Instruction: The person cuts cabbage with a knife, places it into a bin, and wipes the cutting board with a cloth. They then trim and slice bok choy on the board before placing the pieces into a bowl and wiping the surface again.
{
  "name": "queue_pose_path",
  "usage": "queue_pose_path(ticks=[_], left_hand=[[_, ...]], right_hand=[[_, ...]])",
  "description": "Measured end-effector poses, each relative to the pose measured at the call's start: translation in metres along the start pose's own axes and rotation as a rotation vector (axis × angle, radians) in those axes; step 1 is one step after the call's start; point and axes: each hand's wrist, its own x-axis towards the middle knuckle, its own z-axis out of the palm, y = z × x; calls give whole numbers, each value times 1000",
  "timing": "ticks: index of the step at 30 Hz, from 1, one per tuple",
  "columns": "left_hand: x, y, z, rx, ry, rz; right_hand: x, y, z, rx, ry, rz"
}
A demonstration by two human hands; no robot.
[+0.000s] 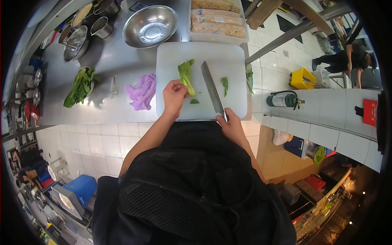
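On the white cutting board (171,61) lies a leafy green vegetable (185,75), its pale stem end between the fingertips of my left hand (174,96). My right hand (231,124) is wrapped round the handle of a large knife (211,86), whose blade points away from me across the board. Right of the blade is a loose green leaf piece (224,85). A small green scrap (194,101) rests beside my left fingers. Left of the board sits a crumpled purple cloth (143,92).
A steel bowl (150,26) and a plastic tub of wrapped packages (216,17) stand behind the board. More leafy greens (81,87) fill a bowl at left, below pots and a whisk bowl (76,44). Another person (343,59) is far right, beyond a yellow bucket (303,78).
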Motion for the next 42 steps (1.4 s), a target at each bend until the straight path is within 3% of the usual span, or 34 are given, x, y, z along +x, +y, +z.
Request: queue_pose_path(ticks=[5,6,10,14,16,17,19,25,42], left_hand=[[5,8,40,-126,-78,-57],[15,-7,40,32,-54,-20],[24,-23,40,339,31,75],[11,-13,39,324,45,41],[3,-11,34,609,94,526],[1,-9,31,610,94,525],[0,-3,24,983,-199,1002],[6,-6,19,995,-254,899],[18,-7,19,1048,-318,857]], right_hand=[[-6,-15,-11,-32,148,-15],[-7,-20,-16,-34,145,-11],[-1,-41,-27,-26,53,4],[19,-44,-18,-101,-50,-21],[25,-46,-16,-114,-63,-39],[27,-47,-15,-128,-75,-58],[31,-47,-15,-158,-84,-54],[39,-42,-16,-234,-121,-93],[52,-36,5,-372,-210,-33]])
